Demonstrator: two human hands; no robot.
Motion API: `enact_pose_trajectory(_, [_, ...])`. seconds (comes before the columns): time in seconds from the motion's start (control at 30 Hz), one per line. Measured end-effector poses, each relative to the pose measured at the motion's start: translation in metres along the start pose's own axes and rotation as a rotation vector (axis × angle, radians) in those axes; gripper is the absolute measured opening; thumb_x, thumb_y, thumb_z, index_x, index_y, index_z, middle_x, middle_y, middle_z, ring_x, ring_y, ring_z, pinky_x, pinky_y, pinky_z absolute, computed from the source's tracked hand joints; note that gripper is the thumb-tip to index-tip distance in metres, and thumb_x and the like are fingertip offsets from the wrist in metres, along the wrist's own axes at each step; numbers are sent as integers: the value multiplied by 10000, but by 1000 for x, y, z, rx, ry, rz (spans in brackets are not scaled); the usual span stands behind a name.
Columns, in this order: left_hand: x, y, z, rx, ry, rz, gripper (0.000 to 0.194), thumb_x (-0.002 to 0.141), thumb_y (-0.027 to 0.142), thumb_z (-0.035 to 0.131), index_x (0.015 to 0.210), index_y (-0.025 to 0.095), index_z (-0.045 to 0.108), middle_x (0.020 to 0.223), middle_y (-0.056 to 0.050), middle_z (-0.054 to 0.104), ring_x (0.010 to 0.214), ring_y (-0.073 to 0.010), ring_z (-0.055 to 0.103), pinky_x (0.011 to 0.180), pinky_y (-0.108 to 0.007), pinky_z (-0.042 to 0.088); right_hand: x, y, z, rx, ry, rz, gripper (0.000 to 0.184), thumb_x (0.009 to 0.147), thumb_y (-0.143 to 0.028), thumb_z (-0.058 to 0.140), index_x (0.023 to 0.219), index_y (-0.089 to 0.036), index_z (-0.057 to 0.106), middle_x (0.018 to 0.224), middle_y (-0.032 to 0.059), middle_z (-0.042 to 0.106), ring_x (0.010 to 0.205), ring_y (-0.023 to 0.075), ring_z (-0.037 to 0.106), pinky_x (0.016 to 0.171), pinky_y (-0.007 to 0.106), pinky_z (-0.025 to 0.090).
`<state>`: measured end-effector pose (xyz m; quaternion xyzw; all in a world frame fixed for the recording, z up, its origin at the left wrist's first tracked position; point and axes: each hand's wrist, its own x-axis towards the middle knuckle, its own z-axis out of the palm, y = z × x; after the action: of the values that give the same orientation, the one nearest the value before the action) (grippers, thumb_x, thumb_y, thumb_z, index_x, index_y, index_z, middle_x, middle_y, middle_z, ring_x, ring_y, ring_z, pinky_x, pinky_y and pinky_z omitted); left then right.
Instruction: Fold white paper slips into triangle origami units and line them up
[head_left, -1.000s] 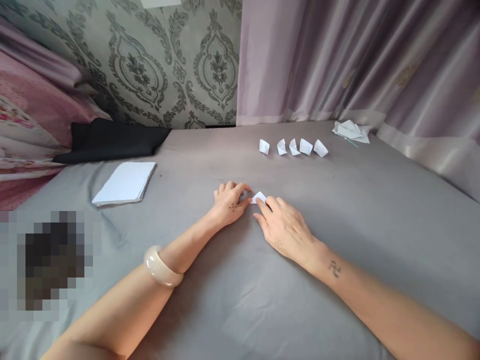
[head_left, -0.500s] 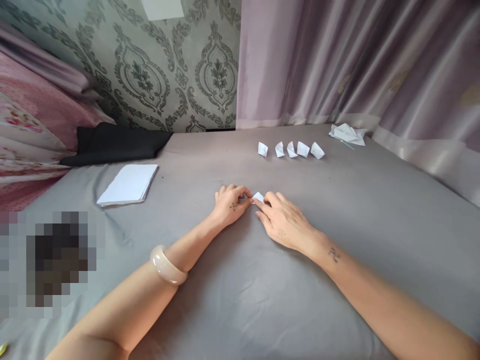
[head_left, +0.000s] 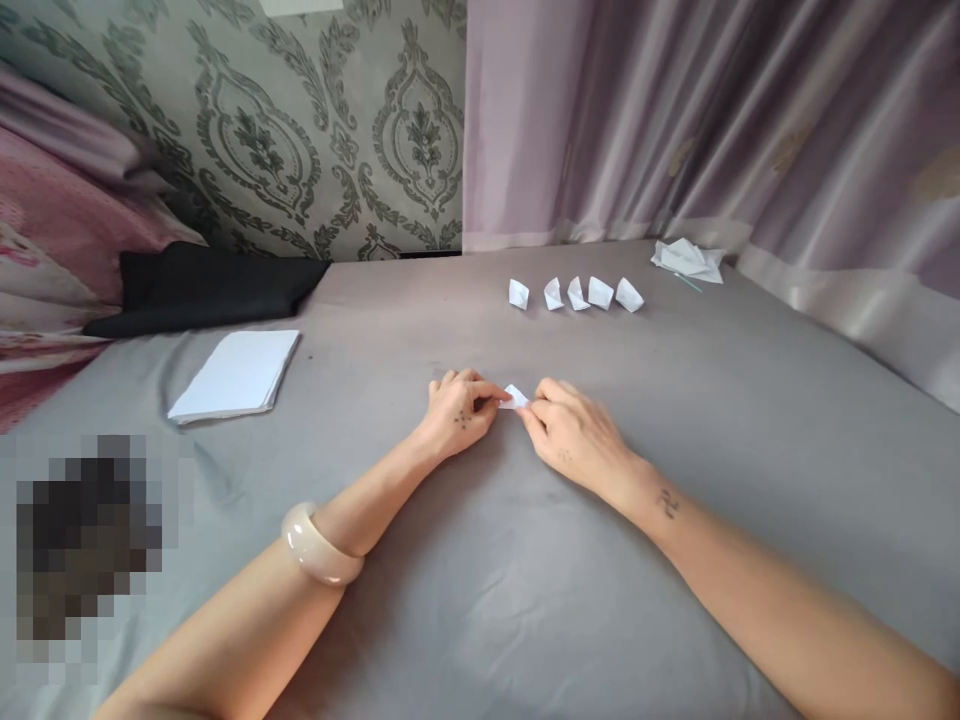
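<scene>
Both the left hand (head_left: 456,412) and right hand (head_left: 574,437) pinch the small folded paper (head_left: 515,396); fingers closed on it. Crease firmly against the bed (head_left: 480,600).

No readable text, label, brand or number shows anywhere, neither on the stack of white paper (head_left: 232,375) nor on the small folded paper pieces (head_left: 576,294); the only signs are small tattooed marks on the person's hands and right wrist.

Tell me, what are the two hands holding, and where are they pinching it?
A small folded white paper piece. The left hand pinches its left end and the right hand pinches its right end, fingertips only, just above the grey sheet.
</scene>
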<state>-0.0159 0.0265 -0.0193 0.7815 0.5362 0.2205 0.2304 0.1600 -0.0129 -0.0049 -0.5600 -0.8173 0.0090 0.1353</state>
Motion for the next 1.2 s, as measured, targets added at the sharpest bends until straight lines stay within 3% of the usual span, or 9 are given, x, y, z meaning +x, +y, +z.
enact_pose_trajectory(0.1, [0,0,0,11,8,12,253,852,233,505,917,311,737,910,-43,628,953,-241,506,900,-431,298,6,7,11,143,96,124,215,911,-349,523,842,-194,656,903,53,597,803,164,557,619,270,385])
enact_pose_trajectory(0.23, [1,-5,3,-25,36,10,244,839,256,544,1046,274,672,902,-40,629,901,-226,522,873,-412,323,8,9,18,243,104,125,138,867,-302,577,904,-207,671,1023,71,597,929,194,568,722,285,425])
enact_pose_trajectory(0.4, [2,-9,5,-64,35,61,245,836,262,548,1058,241,649,979,-57,648,918,-229,535,871,-388,337,9,12,16,516,77,223,67,783,-248,642,834,-208,654,939,29,628,837,152,593,769,280,445])
enact_pose_trajectory(0.6, [-2,-5,-1,-237,-10,161,176,811,274,574,936,208,678,815,-28,618,732,-167,511,698,-282,372,9,14,12,732,67,229,96,794,-288,568,807,-216,630,752,-8,671,691,147,608,661,273,438])
enact_pose_trajectory(0.8, [-9,1,-8,-546,-13,64,250,750,397,672,855,171,659,729,0,606,626,-114,470,612,-236,350,11,10,4,887,199,183,240,803,-295,570,1028,-215,565,876,14,704,705,139,612,704,279,464])
enact_pose_trajectory(0.97, [-18,15,-12,-799,-93,-14,314,746,442,689,887,161,694,747,-16,650,667,-115,521,657,-233,381,6,9,-16,783,140,68,216,835,-271,550,1046,-250,590,907,-3,699,686,126,592,751,300,466])
enact_pose_trajectory(1.07, [-21,23,-11,-913,-5,-91,268,711,405,735,774,146,714,666,-5,613,626,-97,500,625,-224,375,6,10,-22,876,185,60,238,836,-305,564,1063,-240,597,930,17,691,769,143,619,747,299,483])
enact_pose_trajectory(1.2, [-21,30,-9,-1234,76,-196,233,682,338,773,782,143,694,651,3,595,621,-82,526,620,-213,398,9,8,-25,1064,376,178,232,825,-368,578,970,-194,628,898,52,680,832,169,637,686,281,508])
